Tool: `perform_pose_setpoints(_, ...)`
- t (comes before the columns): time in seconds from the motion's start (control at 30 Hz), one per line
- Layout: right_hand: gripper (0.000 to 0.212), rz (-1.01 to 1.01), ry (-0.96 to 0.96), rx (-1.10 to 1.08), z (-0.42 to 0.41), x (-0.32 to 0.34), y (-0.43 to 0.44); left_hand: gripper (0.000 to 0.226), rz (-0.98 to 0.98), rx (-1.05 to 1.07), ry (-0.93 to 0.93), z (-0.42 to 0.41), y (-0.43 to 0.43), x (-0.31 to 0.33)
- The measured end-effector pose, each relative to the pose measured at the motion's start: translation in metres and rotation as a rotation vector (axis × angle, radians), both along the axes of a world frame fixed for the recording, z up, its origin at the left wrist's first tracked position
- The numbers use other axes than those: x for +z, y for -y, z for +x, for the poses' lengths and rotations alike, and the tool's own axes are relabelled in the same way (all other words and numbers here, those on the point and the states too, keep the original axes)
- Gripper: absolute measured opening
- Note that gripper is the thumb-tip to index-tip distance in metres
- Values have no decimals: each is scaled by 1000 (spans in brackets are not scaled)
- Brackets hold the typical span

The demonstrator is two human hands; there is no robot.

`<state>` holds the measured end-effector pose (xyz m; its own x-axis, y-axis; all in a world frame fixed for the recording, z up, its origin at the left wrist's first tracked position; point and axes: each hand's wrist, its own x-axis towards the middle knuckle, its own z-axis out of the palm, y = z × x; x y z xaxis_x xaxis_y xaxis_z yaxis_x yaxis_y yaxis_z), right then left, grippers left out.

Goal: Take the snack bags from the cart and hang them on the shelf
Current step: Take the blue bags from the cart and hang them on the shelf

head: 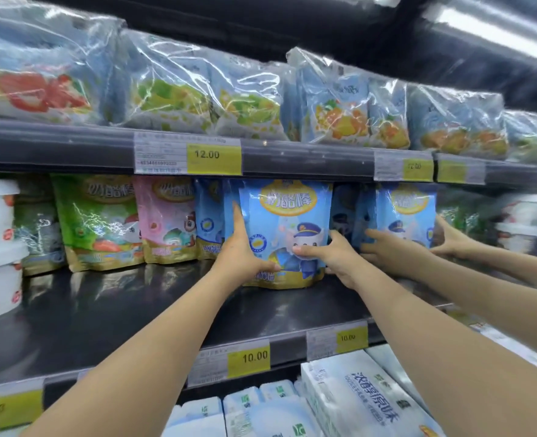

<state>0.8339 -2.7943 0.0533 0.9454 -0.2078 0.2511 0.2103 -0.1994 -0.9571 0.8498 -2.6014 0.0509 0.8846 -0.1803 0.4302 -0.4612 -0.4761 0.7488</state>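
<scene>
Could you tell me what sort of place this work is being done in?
Most likely a supermarket's chilled aisle. Yellow price tags line the shelf edges, rows of packaged goods face outward, and the left hand and right hand hold a blue snack bag among matching ones.

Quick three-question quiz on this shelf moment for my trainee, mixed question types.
1. True or false: both hands, left hand and right hand, hold the blue bag.
2. The pink bag sits on which side of the blue bag? A) left B) right
3. Fill in: the yellow tag above the blue bag reads ____.

Key: 1 true; 2 A; 3 12.00
</scene>
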Motion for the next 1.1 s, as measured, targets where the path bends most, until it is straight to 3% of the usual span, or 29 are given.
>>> perform_pose_setpoints(0.1, 89, -149, -110, -182, -26, 2, -6, 140, 57, 61, -56, -24, -10, 5)
perform_pose_setpoints(0.17, 102, -267, -159, -229, -47, 4, -11, 135, 148, 130, -86, -46, -19, 8)
perform_pose_setpoints(0.37, 100, -844, -206, -257, -139, 14, -37, 121, 513, 291, -60, -135, -47, 17)
perform_pose_setpoints(0.47, 99, -1013, -192, -265, -176, 15, -45, 115, 693, 350, -20, -176, -54, 21)
perform_pose_setpoints(0.67, 97, -1148, -159, -289, -189, 7, -47, 106, 780, 419, 2, -190, -52, 17)
perform_pose_setpoints(0.83, 84, -1202, -117, -294, -160, -8, -47, 99, 799, 472, -3, -163, -49, 2)
perform_pose_setpoints(1.1, 77, -1243, -285, -95, -163, 4, -57, 95, 905, 403, -170, -168, -66, 13)
